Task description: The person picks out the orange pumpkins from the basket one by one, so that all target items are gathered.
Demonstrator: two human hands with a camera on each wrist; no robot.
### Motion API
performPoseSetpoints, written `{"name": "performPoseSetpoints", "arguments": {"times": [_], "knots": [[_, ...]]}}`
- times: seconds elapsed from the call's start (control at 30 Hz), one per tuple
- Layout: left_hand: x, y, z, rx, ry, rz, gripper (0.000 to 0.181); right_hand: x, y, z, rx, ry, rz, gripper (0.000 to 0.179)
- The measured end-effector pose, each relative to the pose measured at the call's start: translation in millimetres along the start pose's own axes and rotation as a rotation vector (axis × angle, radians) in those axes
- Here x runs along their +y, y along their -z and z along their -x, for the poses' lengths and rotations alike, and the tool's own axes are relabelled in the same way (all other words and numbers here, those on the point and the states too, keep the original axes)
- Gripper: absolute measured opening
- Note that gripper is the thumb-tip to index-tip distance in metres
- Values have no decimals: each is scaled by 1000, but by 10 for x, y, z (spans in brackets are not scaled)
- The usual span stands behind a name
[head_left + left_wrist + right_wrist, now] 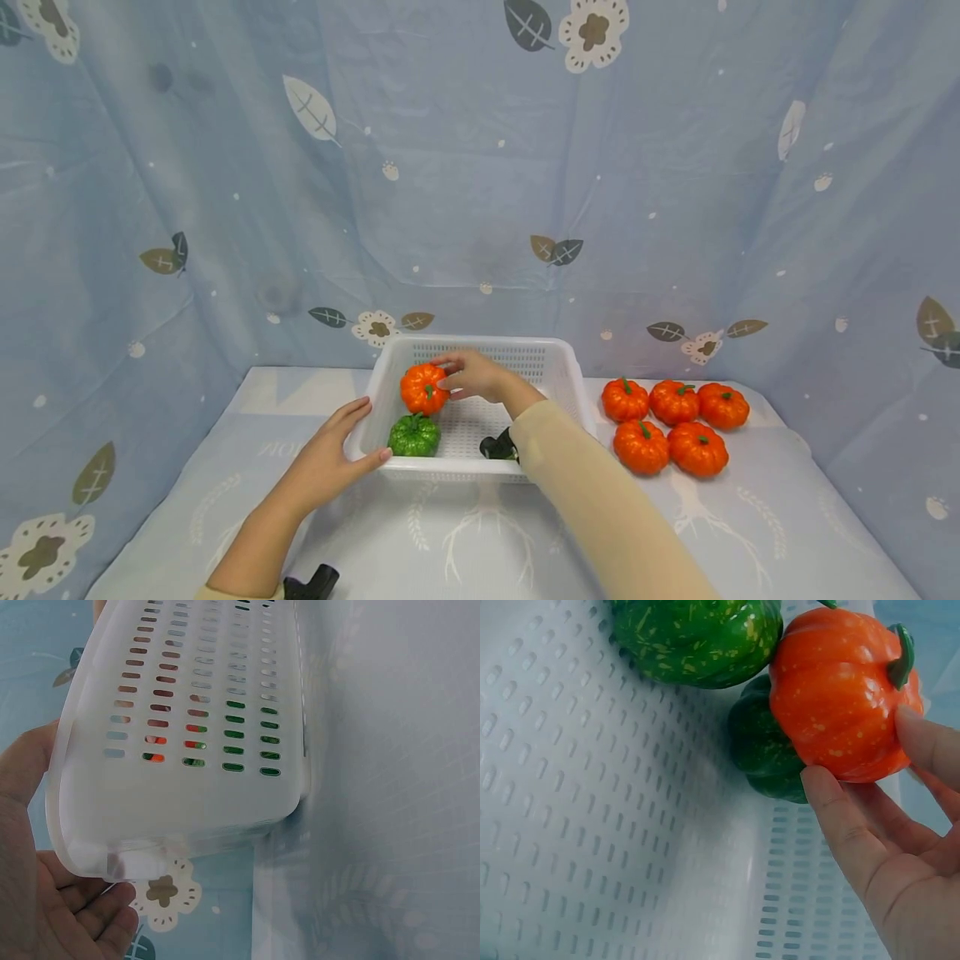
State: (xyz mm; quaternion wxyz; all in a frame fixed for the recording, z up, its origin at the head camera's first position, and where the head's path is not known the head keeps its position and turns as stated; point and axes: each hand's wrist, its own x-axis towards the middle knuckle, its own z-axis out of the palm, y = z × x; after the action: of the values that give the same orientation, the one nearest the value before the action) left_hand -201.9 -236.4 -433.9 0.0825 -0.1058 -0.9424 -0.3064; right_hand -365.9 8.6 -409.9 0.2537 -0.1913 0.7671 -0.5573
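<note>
In the head view a white plastic basket [480, 468] with slotted walls stands at the back of the table. My right hand [476, 377] reaches into it and holds an orange toy pumpkin [423, 390] between thumb and fingers, at the basket's left end. A shiny green pumpkin [414, 436] sits in front of the orange one. Another dark green pumpkin [769, 746] shows partly behind the held one in the right wrist view. My left hand [333, 454] grips the basket's front left corner, thumb on the front rim and fingers along the left side.
Several orange pumpkins [675, 425] lie in two rows to the right of the basket. A patterned blue curtain [465, 167] hangs behind the table [420, 542]. Black wrist devices [311, 583] show by the left wrist and, partly, beneath the right forearm.
</note>
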Motion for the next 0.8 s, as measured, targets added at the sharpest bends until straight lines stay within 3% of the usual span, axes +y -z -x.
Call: {"name": "performPoseSetpoints", "arguments": {"times": [0.33,0.6,0.8], "knots": [[16,9,-1,4,-10,-7,86,-177,90,173,15,89,156,47],[35,15,1,-3,-1,-7,86,-439,291,513,35,152,277,47],[51,23,7,-5,9,-17,88,-532,506,886,61,169,303,49]]}}
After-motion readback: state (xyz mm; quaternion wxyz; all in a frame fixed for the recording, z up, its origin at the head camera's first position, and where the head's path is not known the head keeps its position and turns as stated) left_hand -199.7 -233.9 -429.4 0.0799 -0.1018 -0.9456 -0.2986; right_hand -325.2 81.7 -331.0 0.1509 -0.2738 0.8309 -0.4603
